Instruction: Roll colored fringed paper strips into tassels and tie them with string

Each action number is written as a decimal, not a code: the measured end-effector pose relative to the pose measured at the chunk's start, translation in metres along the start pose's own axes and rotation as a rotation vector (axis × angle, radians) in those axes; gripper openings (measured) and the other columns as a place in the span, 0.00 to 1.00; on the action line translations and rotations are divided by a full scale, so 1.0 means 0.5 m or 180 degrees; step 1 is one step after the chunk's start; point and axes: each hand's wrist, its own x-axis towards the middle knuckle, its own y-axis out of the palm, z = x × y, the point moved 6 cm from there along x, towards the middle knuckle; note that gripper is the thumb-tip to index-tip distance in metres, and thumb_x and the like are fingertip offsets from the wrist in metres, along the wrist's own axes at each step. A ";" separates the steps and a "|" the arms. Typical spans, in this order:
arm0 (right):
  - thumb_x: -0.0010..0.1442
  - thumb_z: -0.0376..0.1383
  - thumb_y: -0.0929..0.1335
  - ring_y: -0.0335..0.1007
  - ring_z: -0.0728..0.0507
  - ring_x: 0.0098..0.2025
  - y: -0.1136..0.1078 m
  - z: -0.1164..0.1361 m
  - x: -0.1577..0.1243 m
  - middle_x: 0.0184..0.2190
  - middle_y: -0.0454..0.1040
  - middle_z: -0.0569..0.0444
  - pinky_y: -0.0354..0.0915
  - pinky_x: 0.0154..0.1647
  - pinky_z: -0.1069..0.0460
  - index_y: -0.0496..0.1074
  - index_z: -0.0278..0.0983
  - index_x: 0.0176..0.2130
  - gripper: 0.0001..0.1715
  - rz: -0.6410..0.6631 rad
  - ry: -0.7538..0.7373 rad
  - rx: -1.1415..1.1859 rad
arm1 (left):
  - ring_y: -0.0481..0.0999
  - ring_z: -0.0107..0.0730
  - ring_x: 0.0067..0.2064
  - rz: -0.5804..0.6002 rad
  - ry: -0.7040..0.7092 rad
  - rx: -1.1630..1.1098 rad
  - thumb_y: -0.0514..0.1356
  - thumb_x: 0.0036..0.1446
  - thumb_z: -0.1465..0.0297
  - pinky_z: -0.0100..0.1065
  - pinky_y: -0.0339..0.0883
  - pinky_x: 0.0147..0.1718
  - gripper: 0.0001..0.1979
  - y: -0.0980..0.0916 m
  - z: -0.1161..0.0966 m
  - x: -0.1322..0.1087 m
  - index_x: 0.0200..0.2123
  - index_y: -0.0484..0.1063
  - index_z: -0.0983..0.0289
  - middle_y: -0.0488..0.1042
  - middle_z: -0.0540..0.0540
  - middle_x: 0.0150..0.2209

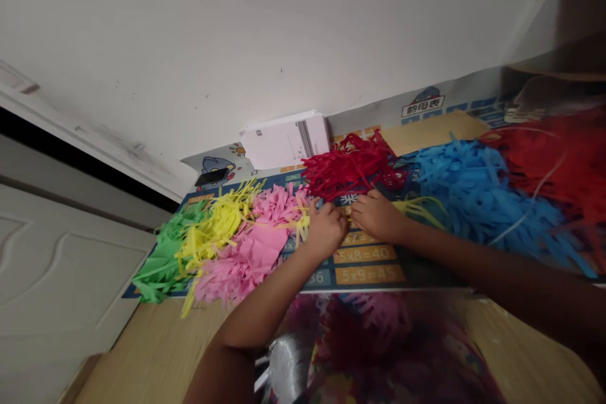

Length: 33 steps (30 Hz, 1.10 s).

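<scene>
Grip: left hand (327,226) clenched around a yellow fringed strip (302,225), thumb side uppermost; right hand (376,214) beside it, fingers bent over what seems the same strip, whose middle is hidden.
Yellow strip: above the middle of the surface (419,268), loose strands out past both hands.
Clear bag: what looks like a plastic bag (407,366) below the near edge, with pink fringe (376,312), dark red pieces and a rounded silvery thing (286,363) in or against it; the rest is too blurred to tell.
Printed sheet: spread over the surface, with sums on orange blocks (364,274) just in front of the hands.
Left bunches: pink fringe (241,268) near the left hand, yellow fringe (220,224) next to it, green fringe (163,259) outermost.
Right bunches: blue fringe (473,183) beyond the right forearm, bright red fringe (563,164) against it.
Red bunch: crimson fringe (355,167), just beyond the hands.
Tan envelope: a flat envelope-like piece (430,132) behind the blue; contents not visible.
White block: box or paper stack (286,142), unclear which, near the wall (284,31).
</scene>
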 end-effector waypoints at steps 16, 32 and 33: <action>0.62 0.42 0.69 0.68 0.41 0.43 0.064 -0.105 -0.072 0.39 0.78 0.53 0.52 0.41 0.48 0.79 0.41 0.31 0.11 0.0343 0.1423 0.1381 | 0.74 0.39 0.45 0.0334 -0.1491 -0.1602 0.63 0.61 0.67 0.43 0.60 0.47 0.05 0.030 0.070 -0.055 0.34 0.80 0.59 0.79 0.53 0.37; 0.67 0.29 0.64 0.63 0.43 0.40 -0.012 0.008 -0.007 0.33 0.76 0.51 0.49 0.45 0.45 0.75 0.35 0.32 0.13 0.0066 -0.0400 0.0025 | 0.71 0.40 0.47 -0.0268 0.0190 -0.0469 0.57 0.66 0.68 0.53 0.47 0.58 0.09 0.000 -0.006 -0.033 0.41 0.78 0.61 0.79 0.54 0.39; 0.67 0.29 0.64 0.64 0.43 0.40 -0.024 0.014 -0.003 0.32 0.75 0.51 0.50 0.44 0.45 0.75 0.35 0.32 0.14 0.0038 -0.0327 -0.0001 | 0.72 0.39 0.45 -0.0356 0.0170 -0.0465 0.57 0.66 0.68 0.52 0.47 0.58 0.09 -0.006 -0.006 -0.030 0.41 0.78 0.61 0.79 0.54 0.38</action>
